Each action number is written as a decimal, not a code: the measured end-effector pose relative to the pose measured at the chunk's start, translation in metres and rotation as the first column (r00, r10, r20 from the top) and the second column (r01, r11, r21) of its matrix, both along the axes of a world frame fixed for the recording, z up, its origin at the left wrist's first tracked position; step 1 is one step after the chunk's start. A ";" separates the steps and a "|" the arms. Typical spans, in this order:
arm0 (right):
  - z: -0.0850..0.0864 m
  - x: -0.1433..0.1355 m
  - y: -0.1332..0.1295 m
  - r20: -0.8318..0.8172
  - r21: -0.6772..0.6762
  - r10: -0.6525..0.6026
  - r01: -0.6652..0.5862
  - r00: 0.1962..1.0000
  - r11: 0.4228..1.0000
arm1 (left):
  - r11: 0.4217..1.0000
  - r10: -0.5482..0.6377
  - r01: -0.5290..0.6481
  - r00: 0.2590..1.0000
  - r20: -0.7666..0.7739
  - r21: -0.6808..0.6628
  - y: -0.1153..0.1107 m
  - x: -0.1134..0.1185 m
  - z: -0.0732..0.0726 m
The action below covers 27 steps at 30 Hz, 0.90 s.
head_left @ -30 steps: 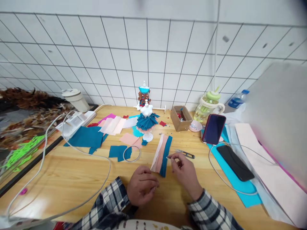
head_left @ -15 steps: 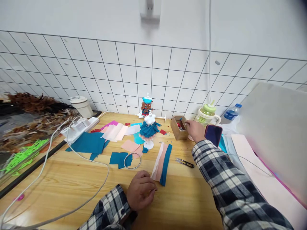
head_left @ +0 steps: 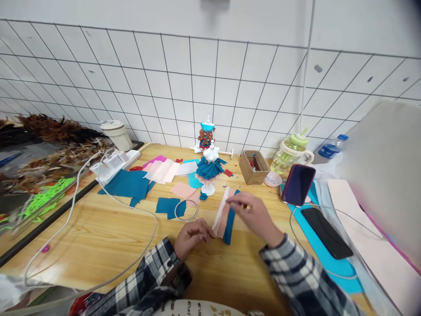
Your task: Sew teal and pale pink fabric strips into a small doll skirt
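Note:
Three layered crepe-like strips lie on the table: a white strip (head_left: 221, 210), a peach strip (head_left: 223, 224) and a teal strip (head_left: 230, 230). At the lower end of the white one, my left hand (head_left: 192, 239) pinches its corner. My right hand (head_left: 255, 215) is over the upper part of the strips, its fingertips pressed together; whatever they hold is too small to make out. Beyond them stands a small white mannequin (head_left: 211, 153) in a teal pleated skirt (head_left: 210, 169) with peach below. The thread snips are hidden behind my right hand.
Behind stands a second dressed mannequin (head_left: 206, 134). A cardboard box (head_left: 255, 169), pink dish (head_left: 272, 179), jug (head_left: 291, 151) and propped phone (head_left: 297, 184) are right. Left are teal sheets (head_left: 126, 184), a metal ring (head_left: 186, 210), power strip (head_left: 115, 164) and white cable (head_left: 154, 232).
My right hand has come back from the cardboard box to the strips. My left hand has moved up to the white strip's lower end. The camera view has shifted down.

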State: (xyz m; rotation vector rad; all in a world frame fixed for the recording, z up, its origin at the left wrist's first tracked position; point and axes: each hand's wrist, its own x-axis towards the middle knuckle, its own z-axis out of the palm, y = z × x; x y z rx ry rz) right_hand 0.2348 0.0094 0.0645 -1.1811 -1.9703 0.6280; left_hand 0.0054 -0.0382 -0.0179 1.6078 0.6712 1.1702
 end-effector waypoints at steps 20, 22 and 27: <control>-0.042 -0.046 -0.072 -0.053 -0.148 0.036 -0.044 0.998 0.988 | 0.984 -0.104 0.098 0.994 -0.032 -0.146 0.000 -0.001 0.002; -0.045 -0.041 -0.073 -0.011 -0.137 0.046 -0.047 0.999 0.989 | 0.997 -0.056 0.046 0.986 -0.160 -0.061 -0.003 0.001 0.008; -0.053 -0.028 -0.068 -0.015 -0.167 -0.015 0.012 1.000 0.986 | 0.954 0.237 -0.132 0.881 -0.409 0.268 -0.011 0.009 0.010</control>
